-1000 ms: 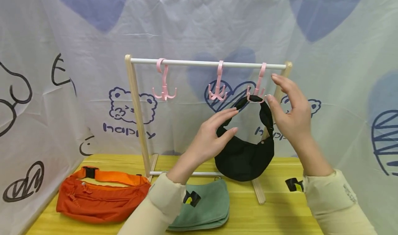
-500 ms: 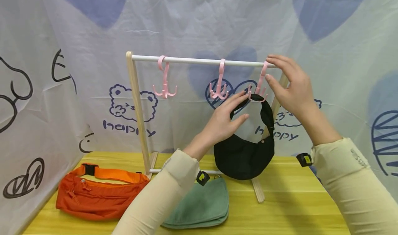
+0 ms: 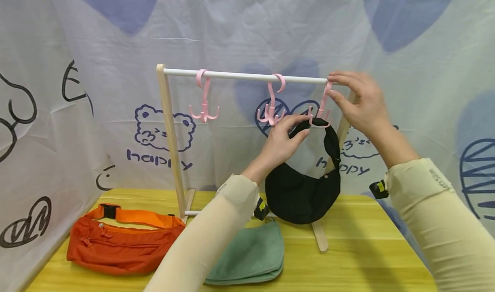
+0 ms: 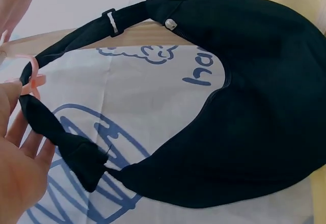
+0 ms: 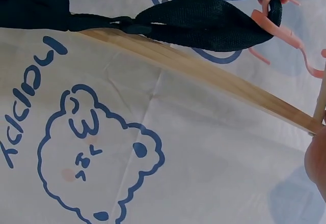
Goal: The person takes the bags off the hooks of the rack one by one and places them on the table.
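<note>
The two hands are apart, each at its own spot on the rack's right end. The left hand (image 3: 284,141) holds the strap (image 3: 331,144) of the black bag (image 3: 303,193) just beside where it bends over a prong; the left wrist view has the thumb at one side and the fingers behind. The hold looks light, more to steady the strap than to bear the weight, since the prong appears to carry the loop. The right hand (image 3: 359,103) pinches the top of the right-end hook (image 3: 324,98) where it curls over the bar (image 3: 239,75), probably so the hook does not swivel or slide while the strap is handled.

The black bag therefore hangs from that hook, body down, near the rack's right post; I cannot tell whether its bottom touches the counter (image 3: 309,275). Along the bar, the middle hook (image 3: 272,101) and left-end hook (image 3: 205,96) bear nothing and sit well apart, which leaves room for a bag on each.

The rack stands toward the counter's back edge, its feet running forward, presumably for balance. Before it, the orange bag (image 3: 127,244) lies by the left edge and the green bag (image 3: 259,249) near the front edge, partly behind the left sleeve; both lie within easy reach. A printed cloth (image 3: 232,34) hangs behind.
</note>
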Demonstrator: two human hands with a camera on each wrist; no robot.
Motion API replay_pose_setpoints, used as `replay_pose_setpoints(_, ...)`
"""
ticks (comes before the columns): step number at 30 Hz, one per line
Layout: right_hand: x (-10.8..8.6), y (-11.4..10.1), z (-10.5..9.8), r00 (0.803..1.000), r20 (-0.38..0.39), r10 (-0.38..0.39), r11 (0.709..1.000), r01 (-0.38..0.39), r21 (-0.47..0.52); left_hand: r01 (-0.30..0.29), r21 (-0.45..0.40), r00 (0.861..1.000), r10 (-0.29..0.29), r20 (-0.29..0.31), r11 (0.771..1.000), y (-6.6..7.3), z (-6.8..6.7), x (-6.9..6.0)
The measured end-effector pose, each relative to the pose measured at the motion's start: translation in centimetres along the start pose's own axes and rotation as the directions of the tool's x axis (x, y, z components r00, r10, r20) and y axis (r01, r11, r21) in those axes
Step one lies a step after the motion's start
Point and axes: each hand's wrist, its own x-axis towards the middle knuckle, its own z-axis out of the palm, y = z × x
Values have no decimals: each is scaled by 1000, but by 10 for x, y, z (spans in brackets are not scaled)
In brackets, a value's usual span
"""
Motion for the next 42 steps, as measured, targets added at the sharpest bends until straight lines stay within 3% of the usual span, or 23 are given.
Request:
replay_pose_setpoints(5, -2, 0, 3, 999, -19, 39, 999, -39, -15, 30, -88, 997, -36, -74, 996, 0, 10, -2)
replay_pose_setpoints(12, -1, 0, 8, 998, -41, 48, 999, -48, -9, 59, -232, 978, -103, -182, 971, 4, 18, -2)
replay_pose_setpoints(23, 1, -3, 9, 992, -32, 122, 992, -122, -5, 149, -280, 964, -203, -175, 948, 9, 20, 0)
replay_pose_setpoints(28, -1, -3, 10, 993, -35, 115, 993, -115, -6, 185, -305, 953, -246, -175, 934, 8, 22, -2)
replay_pose_setpoints(36, -2, -2, 11, 994, -40, 102, 995, -102, -1, 120, -347, 948, -211, -239, 930, 10, 23, 1)
replay_pose_setpoints(42, -2, -5, 11, 990, -39, 133, 991, -134, -9, 128, -351, 941, -226, -253, 928, 13, 21, 4)
